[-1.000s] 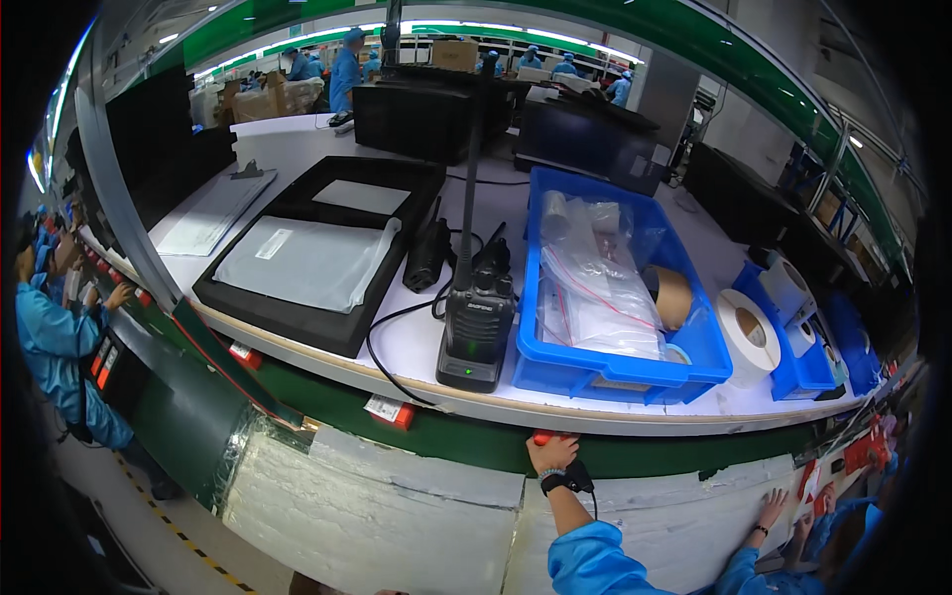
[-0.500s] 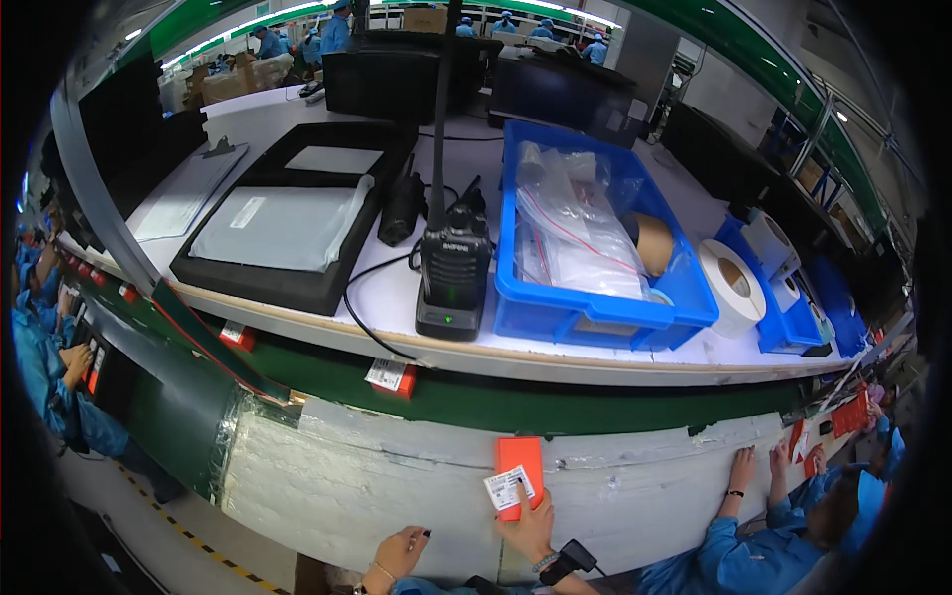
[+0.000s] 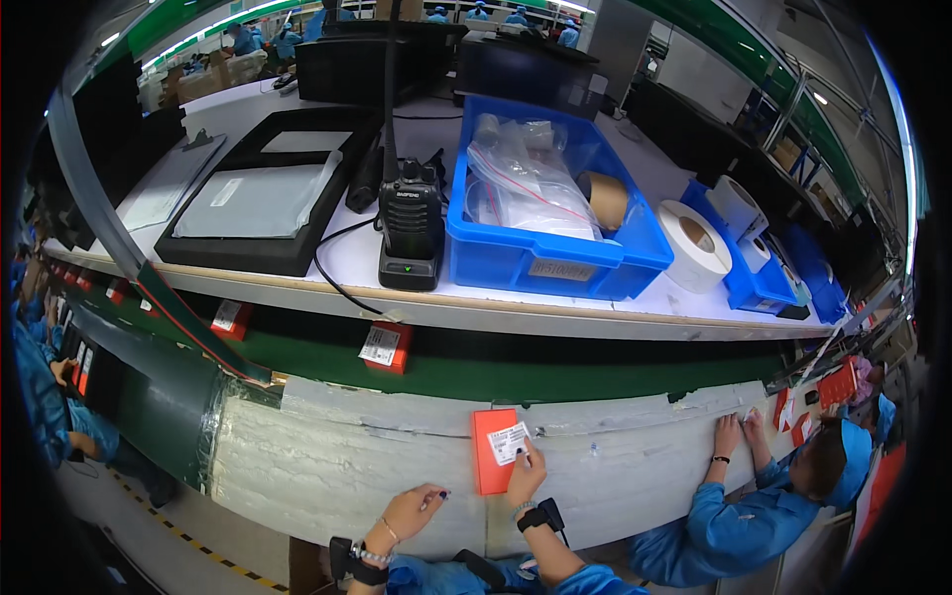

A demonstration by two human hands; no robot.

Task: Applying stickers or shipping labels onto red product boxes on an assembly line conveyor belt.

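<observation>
A flat red box (image 3: 487,476) lies on the pale, plastic-covered bench in front of me. Over its upper right part is a white printed label (image 3: 504,445), tilted and jutting slightly past the box's right edge. My right hand (image 3: 528,476) has its fingers closed at the label's right side, one fingertip resting on its face. To the left of the box, apart from it, my left hand (image 3: 410,514) hovers with fingers drawn together in a pinch. Whatever may be between those fingertips is too small to see.
Beyond the bench runs a green conveyor belt (image 3: 516,355) carrying a labelled red box (image 3: 386,347). A shelf above holds a two-way radio (image 3: 411,230), a blue bin (image 3: 555,268) of plastic bags and a label roll (image 3: 692,246). At right, a co-worker (image 3: 734,526) works close by.
My right hand has shifted the label rightward and up over the red box; before, it stuck out past the left edge. My left hand has come slightly nearer the box. The whole view has tilted.
</observation>
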